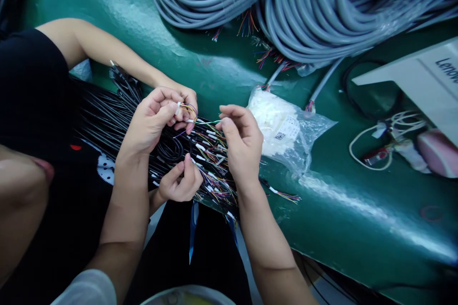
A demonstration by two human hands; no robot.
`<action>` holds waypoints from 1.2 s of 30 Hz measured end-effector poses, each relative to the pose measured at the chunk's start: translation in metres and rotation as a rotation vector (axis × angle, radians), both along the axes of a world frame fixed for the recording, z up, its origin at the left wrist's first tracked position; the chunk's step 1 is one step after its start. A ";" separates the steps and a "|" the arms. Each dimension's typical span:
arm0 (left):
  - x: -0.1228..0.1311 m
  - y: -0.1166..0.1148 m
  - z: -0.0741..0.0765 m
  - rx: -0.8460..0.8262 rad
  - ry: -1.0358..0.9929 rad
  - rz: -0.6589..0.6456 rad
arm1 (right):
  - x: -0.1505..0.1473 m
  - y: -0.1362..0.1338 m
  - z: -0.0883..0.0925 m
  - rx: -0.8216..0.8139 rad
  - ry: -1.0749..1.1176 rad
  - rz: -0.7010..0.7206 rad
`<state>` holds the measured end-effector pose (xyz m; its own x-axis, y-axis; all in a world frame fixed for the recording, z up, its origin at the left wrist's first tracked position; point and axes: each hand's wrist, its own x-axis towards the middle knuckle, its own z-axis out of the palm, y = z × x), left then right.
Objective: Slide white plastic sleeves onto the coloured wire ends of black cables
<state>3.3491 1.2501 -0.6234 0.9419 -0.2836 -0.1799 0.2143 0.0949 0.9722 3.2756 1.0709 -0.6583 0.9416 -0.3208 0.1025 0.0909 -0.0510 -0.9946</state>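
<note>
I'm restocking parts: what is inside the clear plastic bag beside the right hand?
The clear plastic bag holds a heap of small white pieces, too small to identify, behind a printed label. Its lower left part is covered by the right hand.

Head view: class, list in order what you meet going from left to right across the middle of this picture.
Co-worker's black top → wearer's left hand, gripping a white-tipped wire → right hand, pinching a thin wire → clear bag of white parts → white looped cord → pink object.
</note>
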 end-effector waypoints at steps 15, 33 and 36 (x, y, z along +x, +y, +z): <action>-0.001 -0.001 -0.004 -0.031 -0.024 0.064 | -0.004 0.014 0.007 -0.097 -0.080 0.132; -0.001 0.001 -0.007 -0.010 -0.063 0.047 | 0.013 0.024 0.009 -0.561 -0.376 0.198; -0.001 0.001 -0.007 -0.014 -0.056 0.045 | 0.012 0.027 0.012 -0.563 -0.336 0.170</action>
<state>3.3485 1.2514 -0.6303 0.9621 -0.2433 -0.1229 0.1550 0.1172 0.9809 3.2875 1.0982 -0.6464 0.8620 0.0173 0.5066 0.4432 -0.5106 -0.7367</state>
